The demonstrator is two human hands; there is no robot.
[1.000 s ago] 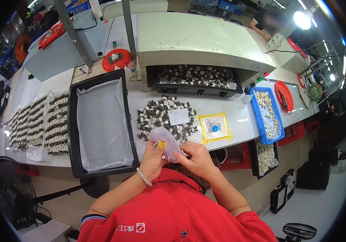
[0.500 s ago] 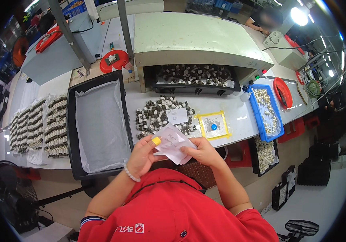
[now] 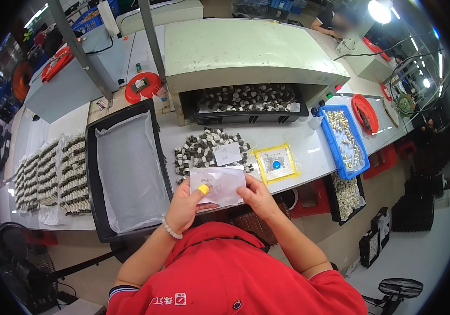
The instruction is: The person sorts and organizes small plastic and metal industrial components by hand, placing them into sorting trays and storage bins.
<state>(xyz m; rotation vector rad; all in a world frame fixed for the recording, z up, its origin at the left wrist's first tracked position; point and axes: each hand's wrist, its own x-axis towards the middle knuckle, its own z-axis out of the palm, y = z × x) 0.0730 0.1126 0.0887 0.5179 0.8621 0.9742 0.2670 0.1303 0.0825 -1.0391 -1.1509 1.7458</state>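
Observation:
Between my hands, over the table's front edge, are pale pink paper slips [image 3: 225, 181] with handwriting on them. My left hand [image 3: 184, 203] pinches their left side, and its thumb wears a yellow cover. The right side is gripped by my right hand [image 3: 259, 197], thumb on top. Just beyond lies a heap of small black-and-white round parts [image 3: 199, 148], with a white handwritten note [image 3: 227, 154] resting on it. To the right of the heap, a yellow-taped sheet [image 3: 286, 163] carries a small blue round cap [image 3: 276, 165].
A black tray [image 3: 93, 173] lined with whitish sheet stands left of the heap. Rows of parts [image 3: 75, 173] lie farther left. Under a pale green metal hood [image 3: 246, 47] sits another filled black tray [image 3: 251, 118]. A blue tray [image 3: 362, 157] of parts overhangs the right edge.
The slips have turned from a tilted, fanned position to nearly level and squared together. Both hands still hold them; the view has shifted slightly.

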